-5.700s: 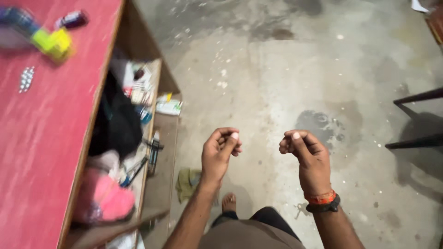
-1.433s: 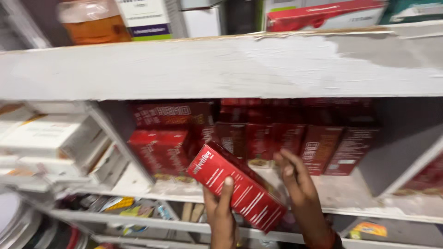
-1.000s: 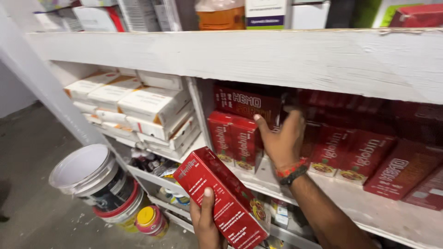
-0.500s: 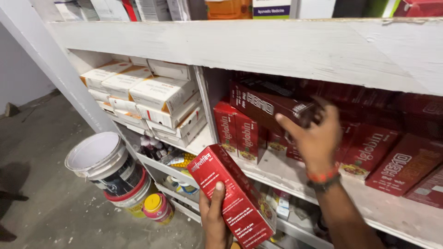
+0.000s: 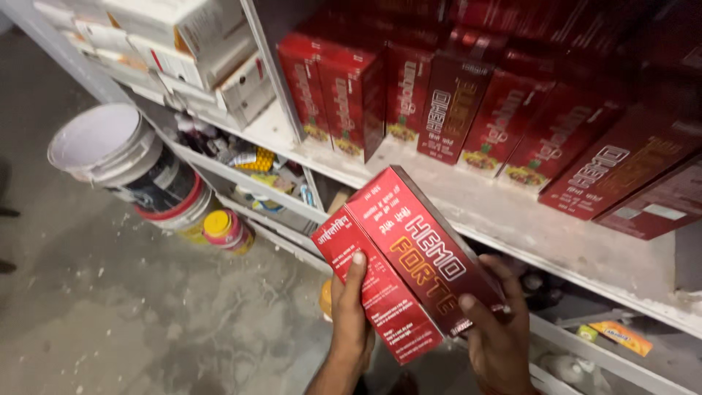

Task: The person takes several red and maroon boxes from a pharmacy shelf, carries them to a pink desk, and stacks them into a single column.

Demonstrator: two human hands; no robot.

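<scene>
While both hands stay low in the frame, two red medicine cartons sit side by side in them. The left hand (image 5: 351, 322) is curled around the lower red carton (image 5: 373, 300), thumb pressed flat on its face; the right hand (image 5: 497, 329) is closed on the upper red carton (image 5: 420, 249), thumb on its bottom corner. The two cartons touch along their long edges, tilted, just in front of the white shelf (image 5: 512, 219).

Judging by that, two cartons are off the shelf and in hand; plenty are left. At twelve to two o'clock the shelf bay holds a row of upright red cartons (image 5: 453, 102). At ten o'clock, the next bay carries stacked white boxes (image 5: 190, 44). At nine o'clock, a white paint bucket (image 5: 110, 146) stands on the floor, its inside hidden, a small yellow-lidded tin (image 5: 223, 227) beside it.
</scene>
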